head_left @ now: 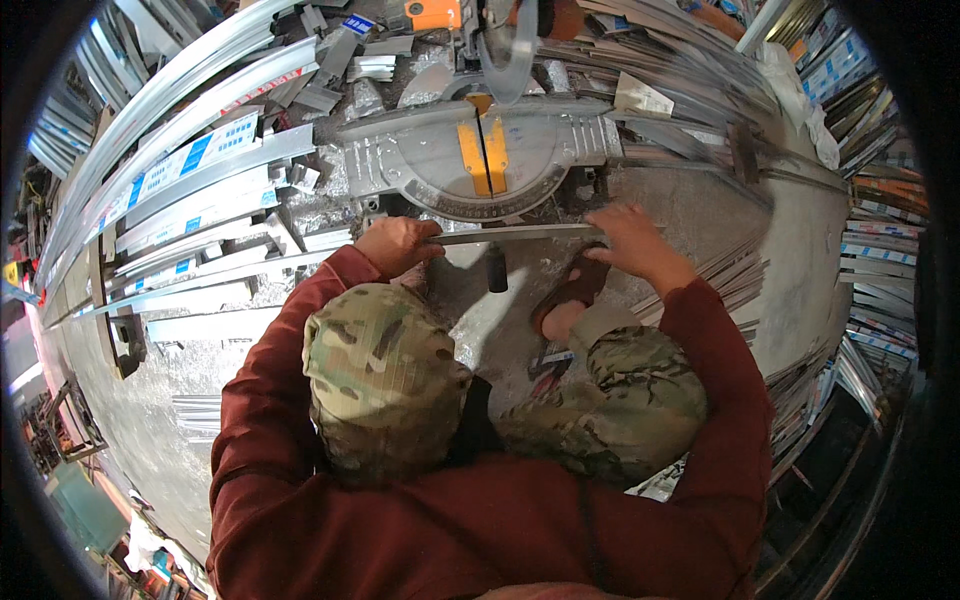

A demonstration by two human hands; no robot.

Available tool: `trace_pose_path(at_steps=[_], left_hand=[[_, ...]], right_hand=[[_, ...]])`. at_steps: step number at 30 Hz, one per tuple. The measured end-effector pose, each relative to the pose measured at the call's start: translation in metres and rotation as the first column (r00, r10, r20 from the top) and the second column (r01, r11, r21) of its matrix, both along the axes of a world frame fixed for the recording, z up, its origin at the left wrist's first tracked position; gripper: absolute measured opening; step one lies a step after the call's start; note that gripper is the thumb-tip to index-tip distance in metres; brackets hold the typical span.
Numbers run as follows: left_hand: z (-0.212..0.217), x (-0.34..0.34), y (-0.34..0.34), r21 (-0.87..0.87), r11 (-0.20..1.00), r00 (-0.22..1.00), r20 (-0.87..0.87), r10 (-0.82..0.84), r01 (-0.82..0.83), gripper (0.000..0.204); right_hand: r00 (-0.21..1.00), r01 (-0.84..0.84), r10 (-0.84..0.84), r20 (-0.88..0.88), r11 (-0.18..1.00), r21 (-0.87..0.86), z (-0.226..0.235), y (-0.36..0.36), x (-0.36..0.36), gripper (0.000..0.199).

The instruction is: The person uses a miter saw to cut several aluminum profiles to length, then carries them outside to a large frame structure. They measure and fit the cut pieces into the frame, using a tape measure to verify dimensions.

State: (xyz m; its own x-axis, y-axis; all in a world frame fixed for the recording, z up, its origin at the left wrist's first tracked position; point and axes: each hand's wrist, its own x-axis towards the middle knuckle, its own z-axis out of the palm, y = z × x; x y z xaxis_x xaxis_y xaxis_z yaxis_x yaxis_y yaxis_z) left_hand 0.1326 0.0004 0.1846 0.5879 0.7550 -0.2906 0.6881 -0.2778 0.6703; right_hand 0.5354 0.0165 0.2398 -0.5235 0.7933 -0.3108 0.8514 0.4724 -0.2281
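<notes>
A long, thin metal strip (520,234) lies crosswise in front of the saw base, with both my hands on it. My left hand (398,245) is closed around its left part. My right hand (632,243) grips it near the right, thumb underneath. Just beyond is a miter saw's round grey table (420,165), with a yellow slotted insert (483,157). The saw blade (508,60) stands raised above the back of the table. Below the strip, the saw's black handle (497,268) sticks out toward me. Whether the strip runs on past my left hand I cannot tell.
Long metal profiles (200,165) with blue-and-white film are piled at the left. More strips (660,60) lie behind the saw at the right, and thin rods (715,275) on the floor. Offcuts (320,95) are scattered left of the saw. Loaded racks (880,240) line the right.
</notes>
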Motion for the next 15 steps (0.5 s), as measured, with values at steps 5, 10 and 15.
trace_pose_path(at_steps=[5,10,15], left_hand=[[-0.01,-0.086,-0.005,-0.012,0.975,0.951,-0.223,0.216,-0.224,0.042],[-0.023,-0.283,-0.026,0.123,0.832,0.705,-0.473,0.528,-0.54,0.049],[-0.031,-0.272,0.021,0.2,0.852,0.719,-0.465,0.517,-0.484,0.06]], right_hand=[[0.985,0.141,-0.139,0.101,0.99,-0.016,-0.03,0.019,0.061,0.026],[0.758,0.399,-0.506,0.412,0.859,0.32,-0.016,0.052,0.188,0.035],[0.638,0.547,-0.746,0.189,0.612,0.571,0.002,0.054,0.228,0.058]])
